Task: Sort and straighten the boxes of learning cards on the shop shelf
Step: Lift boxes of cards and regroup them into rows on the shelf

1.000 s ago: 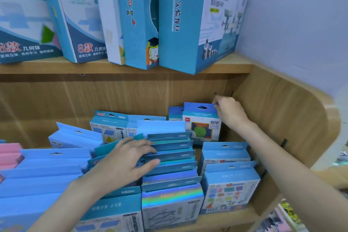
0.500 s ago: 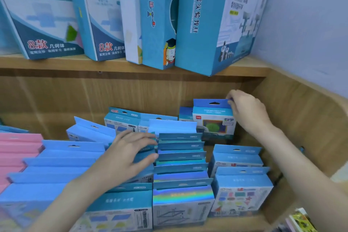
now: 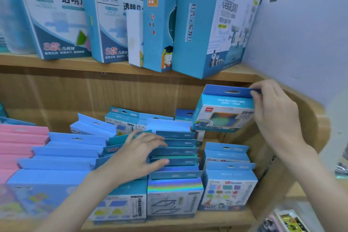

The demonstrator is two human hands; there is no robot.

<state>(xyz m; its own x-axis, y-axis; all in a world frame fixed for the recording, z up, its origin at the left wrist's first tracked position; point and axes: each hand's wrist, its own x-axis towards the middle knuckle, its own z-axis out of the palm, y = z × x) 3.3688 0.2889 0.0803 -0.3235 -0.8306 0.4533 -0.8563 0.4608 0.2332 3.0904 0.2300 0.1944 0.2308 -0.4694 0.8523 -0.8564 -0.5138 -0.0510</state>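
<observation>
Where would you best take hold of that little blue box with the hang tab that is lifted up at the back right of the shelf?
Probably by its flat hang tab, coming from the right. The blue box hangs tilted above the rows, its tab uppermost, and the right hand already pinches the tab's right corner. The tab is thin enough to pinch, and the boxes to its left leave that side crowded.

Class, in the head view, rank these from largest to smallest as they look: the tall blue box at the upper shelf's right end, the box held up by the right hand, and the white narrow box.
1. Tall blue box.
2. Held box, in the right hand; it sits nearer the camera, so unsure.
3. White narrow box, partly hidden.
</observation>
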